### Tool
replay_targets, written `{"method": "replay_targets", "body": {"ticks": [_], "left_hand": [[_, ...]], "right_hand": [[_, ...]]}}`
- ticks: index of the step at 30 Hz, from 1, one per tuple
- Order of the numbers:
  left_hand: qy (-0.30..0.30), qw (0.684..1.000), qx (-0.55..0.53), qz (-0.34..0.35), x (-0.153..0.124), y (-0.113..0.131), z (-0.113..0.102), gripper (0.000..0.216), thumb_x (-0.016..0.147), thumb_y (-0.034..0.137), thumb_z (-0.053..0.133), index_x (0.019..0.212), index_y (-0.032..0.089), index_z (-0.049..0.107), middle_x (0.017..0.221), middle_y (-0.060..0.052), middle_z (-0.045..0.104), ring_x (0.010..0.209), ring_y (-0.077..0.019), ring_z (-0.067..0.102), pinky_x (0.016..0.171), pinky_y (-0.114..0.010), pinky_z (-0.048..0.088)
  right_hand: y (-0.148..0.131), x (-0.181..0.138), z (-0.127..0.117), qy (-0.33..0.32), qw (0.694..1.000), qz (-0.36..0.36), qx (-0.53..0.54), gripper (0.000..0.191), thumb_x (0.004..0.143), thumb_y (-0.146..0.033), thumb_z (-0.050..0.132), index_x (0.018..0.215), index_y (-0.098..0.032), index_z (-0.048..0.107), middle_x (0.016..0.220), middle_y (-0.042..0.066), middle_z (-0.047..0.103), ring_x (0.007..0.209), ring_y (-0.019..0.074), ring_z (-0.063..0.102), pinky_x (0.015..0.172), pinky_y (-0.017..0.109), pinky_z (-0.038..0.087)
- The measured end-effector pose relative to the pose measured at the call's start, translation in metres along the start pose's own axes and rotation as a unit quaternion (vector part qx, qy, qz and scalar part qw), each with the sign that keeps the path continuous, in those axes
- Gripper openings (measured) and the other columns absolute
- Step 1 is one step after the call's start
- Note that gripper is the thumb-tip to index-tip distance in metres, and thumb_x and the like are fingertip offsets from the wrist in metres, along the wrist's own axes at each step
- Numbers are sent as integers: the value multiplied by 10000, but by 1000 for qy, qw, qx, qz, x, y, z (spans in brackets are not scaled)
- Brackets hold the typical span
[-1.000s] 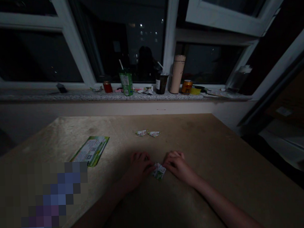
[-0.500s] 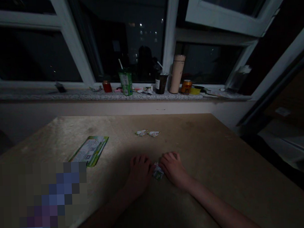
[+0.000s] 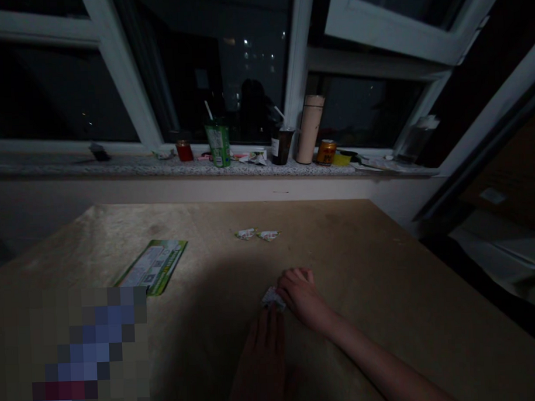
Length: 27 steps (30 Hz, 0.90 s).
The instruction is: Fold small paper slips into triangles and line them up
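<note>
Your small paper (image 3: pixel 271 297) lies on the table (image 3: pixel 339 233) in front of you, right between your two hands. Your left hand (image 3: pixel 264 347) comes in from the near side. Its fingers are straight and close together, and the tips reach the paper's near edge. They look laid flat, not curled around anything. Your right hand (image 3: pixel 299 293) sits at the paper's right side with its fingers bent. They touch the paper or lie just over its edge, but I cannot tell if they pinch it or only press it down.

It looks like you are pressing or folding the paper. To do it well, let your right hand be the heavy one, so the paper can't slide. Let your left fingers push softly and straight. If you push too hard, the paper may skid or crumple. Before you press a crease, line up the edges, then rub along it slowly with one fingertip. It is dark here, and your hands hide part of the paper, so lean a little and peek at the edges.

The two little wrappers (image 3: pixel 268 235) lie farther away, well clear of your fingers. The green packet (image 3: pixel 162 262) is off to the left, out of your way too.
</note>
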<state>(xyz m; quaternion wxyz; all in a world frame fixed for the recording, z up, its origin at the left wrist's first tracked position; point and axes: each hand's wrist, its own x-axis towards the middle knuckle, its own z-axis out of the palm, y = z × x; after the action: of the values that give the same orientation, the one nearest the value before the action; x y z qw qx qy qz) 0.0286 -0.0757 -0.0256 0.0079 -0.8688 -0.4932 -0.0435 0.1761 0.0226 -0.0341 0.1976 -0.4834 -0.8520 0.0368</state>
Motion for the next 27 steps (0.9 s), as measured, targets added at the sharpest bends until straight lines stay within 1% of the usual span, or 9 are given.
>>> {"method": "replay_targets", "body": {"ticks": [3, 7, 9, 13, 18, 20, 23, 27], "left_hand": [[-25, 999, -30, 8, 0, -2, -2, 724, 826, 496, 518, 1339, -7, 431, 1400, -257, 363, 1284, -400, 346, 1027, -497, 332], [-30, 997, -75, -8, 1, -6, -4, 798, 812, 552, 537, 1393, 34, 361, 1444, -230, 300, 1320, -419, 251, 1043, -520, 305], [-33, 995, -91, -17, 1, -7, -4, 821, 802, 561, 547, 1407, 47, 338, 1453, -218, 292, 1326, -427, 222, 1047, -532, 295], [-31, 994, -107, -13, 2, -10, -3, 827, 787, 545, 573, 1412, 61, 332, 1459, -207, 292, 1326, -421, 233, 1050, -540, 294], [3, 994, -105, -4, 3, -13, 0, 870, 741, 555, 622, 1417, 99, 321, 1502, -195, 169, 1341, -399, 215, 1049, -519, 304], [13, 994, -105, -8, 2, -14, 3, 882, 732, 570, 624, 1419, 111, 315, 1503, -196, 164, 1344, -398, 205, 1047, -521, 301], [9, 995, -101, -10, 1, -15, 6, 865, 743, 580, 603, 1413, 109, 326, 1494, -211, 175, 1340, -410, 200, 1038, -538, 301], [7, 995, -95, 7, 2, -15, 1, 877, 761, 605, 568, 1412, 73, 319, 1492, -224, 142, 1353, -401, 150, 1056, -538, 272]], "right_hand": [[-2, 0, -2, -4, 1000, 3, -4, 122, 919, -230, 514, 832, -186, 588, 866, 21, 607, 906, 181, 512, 861, 349, 270], [-4, 1, -5, -9, 1000, 8, -10, 123, 917, -209, 515, 821, -180, 587, 871, 26, 610, 910, 180, 513, 875, 355, 263], [-5, 2, -6, -14, 1000, 15, -11, 115, 909, -210, 530, 815, -179, 588, 874, 30, 612, 911, 184, 514, 871, 356, 266], [-5, 1, -5, -14, 1000, 18, -7, 85, 892, -216, 558, 820, -180, 582, 877, 26, 611, 917, 190, 513, 851, 348, 282], [-6, -3, -2, 16, 999, 31, -15, 114, 897, -262, 550, 829, -172, 570, 906, 37, 589, 917, 196, 504, 849, 339, 304], [-7, -3, -1, 21, 999, 29, -39, 116, 904, -262, 535, 842, -172, 572, 917, 43, 584, 925, 205, 500, 864, 352, 301], [-9, -3, -1, 14, 998, 18, -67, 104, 919, -233, 505, 862, -175, 570, 913, 41, 586, 916, 207, 501, 881, 371, 290], [-9, -1, -1, 3, 997, -1, -81, 104, 931, -185, 473, 877, -179, 561, 893, 39, 596, 897, 201, 505, 874, 375, 285]]}}
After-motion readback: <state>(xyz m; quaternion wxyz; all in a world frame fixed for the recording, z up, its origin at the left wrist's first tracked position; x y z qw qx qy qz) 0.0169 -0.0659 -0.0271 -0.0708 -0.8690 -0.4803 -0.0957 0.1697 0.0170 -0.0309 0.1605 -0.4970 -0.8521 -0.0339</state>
